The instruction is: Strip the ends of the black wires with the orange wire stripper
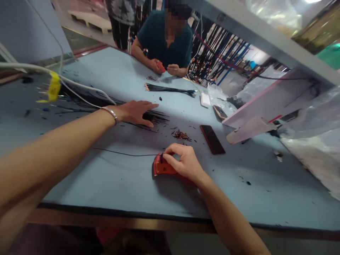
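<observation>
Pinching a black wire [127, 154] at the head of a red tool [168, 168], the right hand [186, 161] shows a narrow grip; its hold on the tool cannot be confirmed. Good practice would be keeping the wire straight and square to the head, fingertips clear of its mouth. The wire's long axis runs roughly crosswise, its far length pointing to the person's left; the tool's head also faces left, its handle slanting back rightward above the worktop [106, 187]. The left hand [135, 112] is spread wide, palm down, over a wire bundle [160, 117]. Just beyond the tool lie copper-coloured scraps [181, 135].
</observation>
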`<action>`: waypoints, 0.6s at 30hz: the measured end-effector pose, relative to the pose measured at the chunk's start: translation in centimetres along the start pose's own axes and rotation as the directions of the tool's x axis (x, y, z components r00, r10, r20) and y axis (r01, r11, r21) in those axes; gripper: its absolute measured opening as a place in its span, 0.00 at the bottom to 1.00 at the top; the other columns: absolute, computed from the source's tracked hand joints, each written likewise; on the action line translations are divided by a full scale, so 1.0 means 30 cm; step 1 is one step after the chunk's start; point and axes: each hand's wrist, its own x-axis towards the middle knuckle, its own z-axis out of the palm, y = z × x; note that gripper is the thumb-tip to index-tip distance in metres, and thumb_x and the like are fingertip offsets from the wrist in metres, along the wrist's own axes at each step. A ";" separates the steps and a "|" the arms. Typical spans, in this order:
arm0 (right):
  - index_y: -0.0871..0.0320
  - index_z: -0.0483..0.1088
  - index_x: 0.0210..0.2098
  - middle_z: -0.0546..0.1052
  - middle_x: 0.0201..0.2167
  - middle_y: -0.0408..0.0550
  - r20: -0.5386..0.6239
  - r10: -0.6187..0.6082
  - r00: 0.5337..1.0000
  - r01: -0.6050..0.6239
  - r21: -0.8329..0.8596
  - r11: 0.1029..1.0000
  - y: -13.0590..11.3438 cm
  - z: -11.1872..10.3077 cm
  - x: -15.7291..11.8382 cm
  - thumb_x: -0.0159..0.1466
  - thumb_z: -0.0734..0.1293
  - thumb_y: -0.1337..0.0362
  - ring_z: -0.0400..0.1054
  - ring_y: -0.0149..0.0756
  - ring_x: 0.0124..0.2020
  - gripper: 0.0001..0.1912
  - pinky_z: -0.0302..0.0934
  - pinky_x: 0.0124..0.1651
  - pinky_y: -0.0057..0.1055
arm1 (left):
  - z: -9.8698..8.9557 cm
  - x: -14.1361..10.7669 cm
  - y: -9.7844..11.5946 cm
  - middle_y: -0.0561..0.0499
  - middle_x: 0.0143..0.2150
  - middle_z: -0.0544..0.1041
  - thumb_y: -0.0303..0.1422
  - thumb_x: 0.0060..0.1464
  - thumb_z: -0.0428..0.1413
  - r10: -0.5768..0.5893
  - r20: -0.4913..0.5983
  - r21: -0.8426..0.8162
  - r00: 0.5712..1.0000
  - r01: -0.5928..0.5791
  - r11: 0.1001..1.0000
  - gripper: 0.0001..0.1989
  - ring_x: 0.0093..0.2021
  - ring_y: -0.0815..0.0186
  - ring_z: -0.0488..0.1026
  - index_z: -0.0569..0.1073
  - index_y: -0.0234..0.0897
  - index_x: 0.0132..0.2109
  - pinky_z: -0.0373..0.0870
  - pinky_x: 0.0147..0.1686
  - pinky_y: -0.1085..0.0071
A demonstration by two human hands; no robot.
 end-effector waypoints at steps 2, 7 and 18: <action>0.58 0.72 0.27 0.77 0.26 0.43 0.003 0.002 1.000 -0.002 -0.010 1.000 0.004 0.002 -0.003 0.61 0.65 0.70 0.69 0.30 0.28 0.07 0.60 0.36 0.26 | -0.005 0.013 -0.008 0.38 0.70 0.55 0.48 0.51 0.61 -0.011 0.087 0.019 0.996 0.010 1.000 0.46 0.65 0.52 0.57 0.49 0.39 0.70 0.54 0.61 0.51; 0.58 0.72 0.26 0.77 0.26 0.43 0.001 -0.013 1.000 0.013 -0.012 1.000 0.014 0.004 -0.007 0.61 0.66 0.70 0.69 0.30 0.28 0.07 0.60 0.36 0.25 | -0.027 0.005 -0.102 0.37 0.70 0.55 0.38 0.47 0.65 -0.099 0.218 0.115 0.971 0.075 0.991 0.47 0.64 0.51 0.59 0.50 0.38 0.69 0.55 0.59 0.51; 0.57 0.72 0.26 0.77 0.27 0.43 0.023 0.042 0.999 -0.041 -0.008 0.999 0.006 -0.003 -0.003 0.61 0.65 0.69 0.69 0.31 0.29 0.07 0.61 0.37 0.27 | -0.017 -0.025 -0.133 0.51 0.49 0.78 0.33 0.64 0.51 -0.140 -0.020 0.175 0.990 0.141 0.974 0.16 0.40 0.70 0.64 0.71 0.33 0.57 0.57 0.52 0.69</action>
